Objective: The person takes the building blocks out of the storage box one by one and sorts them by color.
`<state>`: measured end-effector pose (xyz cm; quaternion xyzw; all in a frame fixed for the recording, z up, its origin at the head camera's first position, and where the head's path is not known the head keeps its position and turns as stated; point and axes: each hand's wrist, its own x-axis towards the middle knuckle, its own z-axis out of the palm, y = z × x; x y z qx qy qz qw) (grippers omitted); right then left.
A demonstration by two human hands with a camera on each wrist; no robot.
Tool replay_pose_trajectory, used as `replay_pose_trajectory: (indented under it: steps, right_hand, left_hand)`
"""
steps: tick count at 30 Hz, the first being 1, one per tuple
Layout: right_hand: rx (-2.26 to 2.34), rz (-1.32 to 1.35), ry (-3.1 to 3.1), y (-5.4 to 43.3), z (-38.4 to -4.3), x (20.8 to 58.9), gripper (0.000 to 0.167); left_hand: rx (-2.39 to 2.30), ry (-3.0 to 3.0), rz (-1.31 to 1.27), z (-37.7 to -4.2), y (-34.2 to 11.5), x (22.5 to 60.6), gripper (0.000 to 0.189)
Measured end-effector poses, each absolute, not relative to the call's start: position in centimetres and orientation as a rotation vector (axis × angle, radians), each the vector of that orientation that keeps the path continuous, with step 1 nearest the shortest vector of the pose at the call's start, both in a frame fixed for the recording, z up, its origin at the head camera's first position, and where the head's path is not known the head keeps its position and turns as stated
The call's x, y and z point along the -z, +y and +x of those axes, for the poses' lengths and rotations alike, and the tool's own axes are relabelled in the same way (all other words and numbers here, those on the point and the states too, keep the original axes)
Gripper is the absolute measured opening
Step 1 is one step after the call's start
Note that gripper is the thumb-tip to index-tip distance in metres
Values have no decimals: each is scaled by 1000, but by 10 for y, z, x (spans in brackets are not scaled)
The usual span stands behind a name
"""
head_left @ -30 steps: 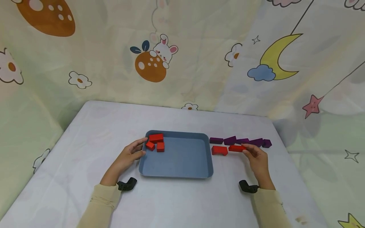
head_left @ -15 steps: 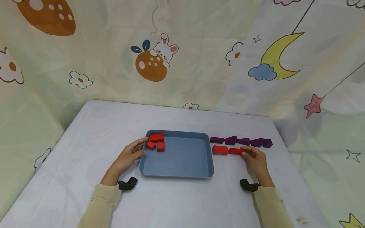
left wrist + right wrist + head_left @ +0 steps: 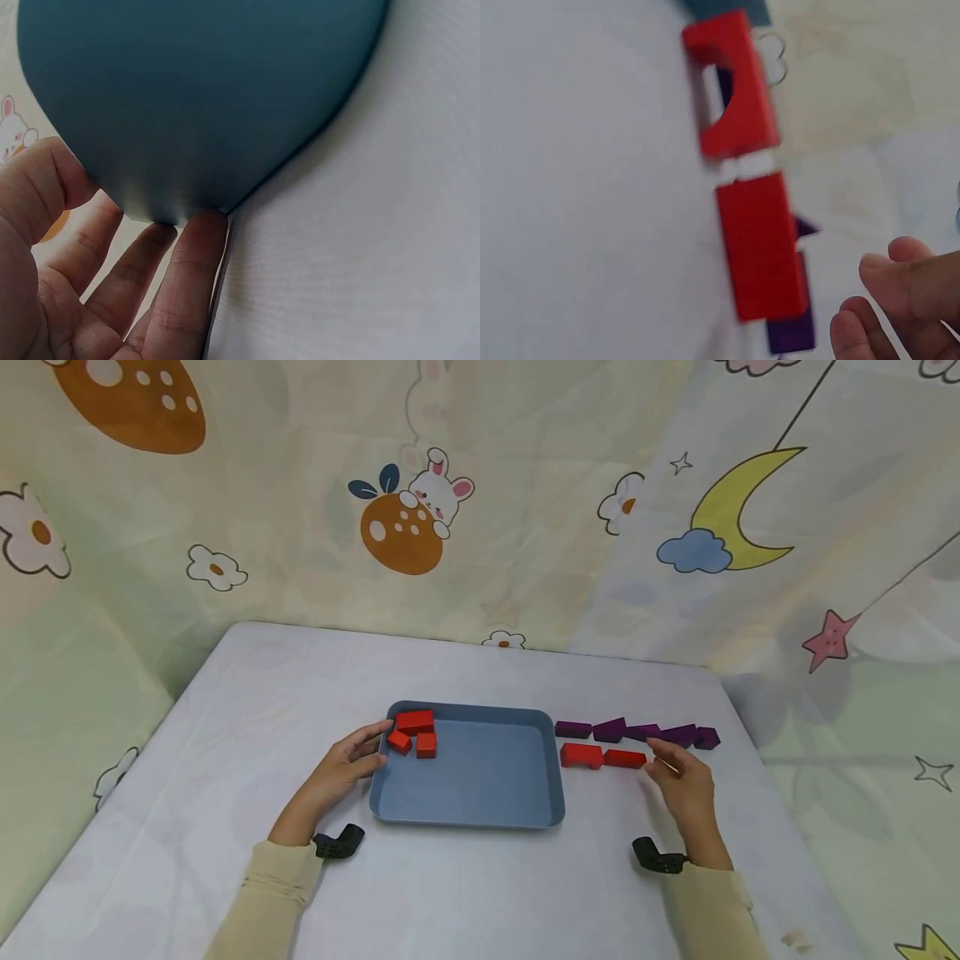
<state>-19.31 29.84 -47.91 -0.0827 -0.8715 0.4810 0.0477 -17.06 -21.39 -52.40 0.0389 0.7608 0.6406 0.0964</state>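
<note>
My left hand [image 3: 347, 764] is at the left end of the blue-grey tray [image 3: 465, 810], its fingertips touching the rim. In the left wrist view the extended fingers [image 3: 191, 277] reach the tray's outer wall [image 3: 202, 112]. Three red blocks, among them a cube [image 3: 426, 746], sit in the tray's far left corner. My right hand [image 3: 684, 781] hovers with nothing in it, just right of a red rectangular block [image 3: 625, 759]. Left of that block lies a red arch block [image 3: 581, 756], its cut-out plain in the right wrist view.
Several purple blocks [image 3: 573, 729] form a row behind the two red ones, right of the tray. A white cloth [image 3: 480, 893] covers the table. Behind it hangs a printed fabric backdrop [image 3: 525, 527].
The right hand has lowered the red rectangular block beside the arch block, let go of it and drawn slightly right. The left hand keeps its place at the tray.
</note>
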Motion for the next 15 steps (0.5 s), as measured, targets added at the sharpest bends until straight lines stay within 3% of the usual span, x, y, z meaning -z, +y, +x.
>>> replay_pose_trajectory:
  steps: [15]
  right_hand:
    - [-1737, 275, -2601, 225, -199, 448, 38]
  left_hand:
    - [-1904, 2257, 120, -171, -214, 525, 63]
